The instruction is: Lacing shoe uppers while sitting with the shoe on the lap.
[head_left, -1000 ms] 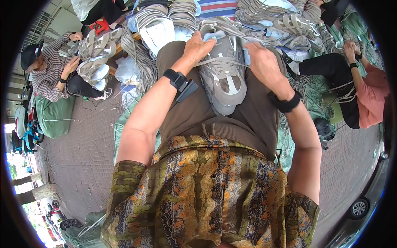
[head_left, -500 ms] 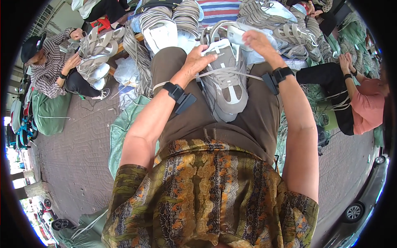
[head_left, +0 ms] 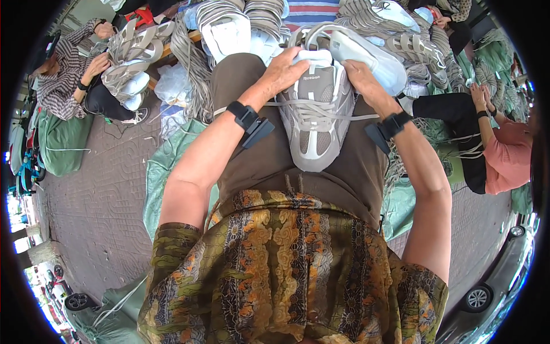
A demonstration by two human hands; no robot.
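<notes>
A grey-and-white sneaker upper [head_left: 312, 123] lies across my thighs, toe pointing toward me. Laces [head_left: 309, 108] cross its middle, and their long loose ends stretch out to both sides over my trousers. My left hand [head_left: 285, 73] pinches the collar's left side, thumb on the tongue. At the collar's right edge, my right hand [head_left: 362, 79] is closed, its fingertips partly hidden. Just behind it, another upper with a pale lining [head_left: 372, 57] lies on its side, touching or close to the right hand.
Stacked uppers [head_left: 223, 28] stand beyond my knees, with more piles [head_left: 415, 49] at the right. A striped cloth [head_left: 312, 11] lies between them. People work at left [head_left: 69, 86] and right [head_left: 507, 143]. Green sacks [head_left: 63, 143] sit on the paving; a car [head_left: 487, 292] stands at lower right.
My right hand has come down from above the pale-lined upper to the collar's right edge. The sneaker upper has turned more upright and straight toward me. My left hand keeps its hold.
</notes>
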